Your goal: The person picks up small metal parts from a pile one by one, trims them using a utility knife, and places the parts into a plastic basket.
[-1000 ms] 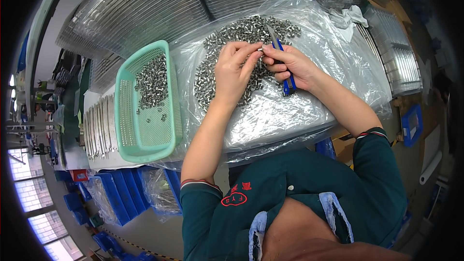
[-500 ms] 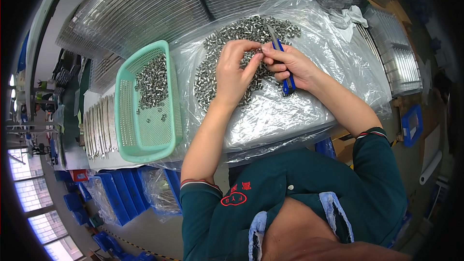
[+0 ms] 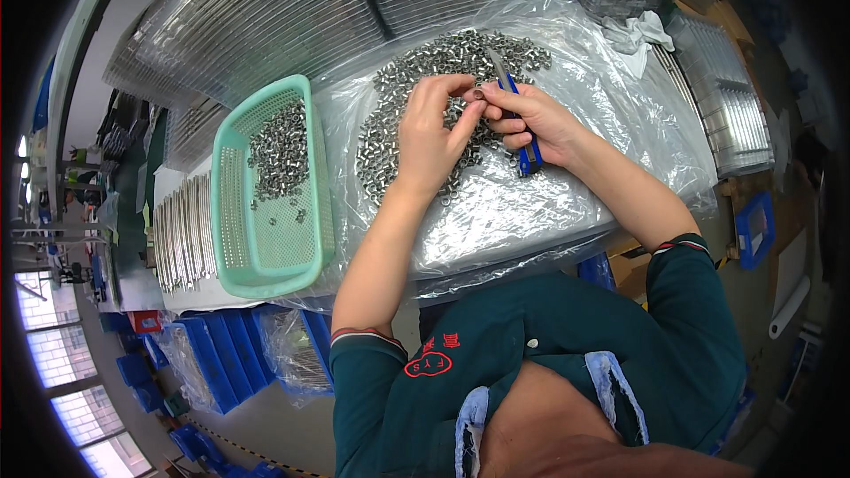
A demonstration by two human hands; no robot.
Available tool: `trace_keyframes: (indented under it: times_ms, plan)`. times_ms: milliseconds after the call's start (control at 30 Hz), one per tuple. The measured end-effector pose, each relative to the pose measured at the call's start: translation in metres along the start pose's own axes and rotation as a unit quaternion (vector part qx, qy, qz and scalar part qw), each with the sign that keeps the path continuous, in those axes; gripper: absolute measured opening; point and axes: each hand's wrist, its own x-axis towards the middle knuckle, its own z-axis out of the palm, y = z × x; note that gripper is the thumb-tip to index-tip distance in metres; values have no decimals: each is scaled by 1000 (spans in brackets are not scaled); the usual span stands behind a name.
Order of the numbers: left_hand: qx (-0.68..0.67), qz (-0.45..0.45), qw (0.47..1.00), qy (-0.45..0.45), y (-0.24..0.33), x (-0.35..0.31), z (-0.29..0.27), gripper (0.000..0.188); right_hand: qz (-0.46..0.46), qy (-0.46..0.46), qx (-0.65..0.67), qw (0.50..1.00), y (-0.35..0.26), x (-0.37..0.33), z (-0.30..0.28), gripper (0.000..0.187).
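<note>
My right hand (image 3: pixel 542 122) is closed round a blue utility knife (image 3: pixel 529 156), its blade pointing away from me. Its thumb and forefinger meet a small metal ring (image 3: pixel 479 94) that my left hand (image 3: pixel 429 137) pinches between thumb and fingers. Both hands are close together above a wide heap of similar short metal rings (image 3: pixel 381 152), spread over clear plastic sheeting (image 3: pixel 567 199). Left of the heap stands a pale green plastic basket (image 3: pixel 270 276), with more of these rings gathered toward its far end.
Stacked clear plastic trays (image 3: pixel 257 18) line the far side of the table. At the left lie several metal rods (image 3: pixel 184 235), and a white cloth (image 3: pixel 639 35) is at the far right. Blue bins (image 3: pixel 221 358) sit below the table's near left edge.
The small ring shows more plainly between the fingertips now, as my left fingers have shifted slightly. Otherwise both arms, the knife and the basket stay where they were.
</note>
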Motion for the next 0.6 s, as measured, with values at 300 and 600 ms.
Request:
trace_keyframes:
  times_ms: [300, 600]
  plan:
    - [-315, -185, 926, 93, -5, 0, -4, 18, 7, -9, -13, 1000, 1, 1, 4, 29]
    - [-495, -240, 789, 274, -20, 13, -39, 38, 9, 17, -27, 999, -1, -1, 6, 30]
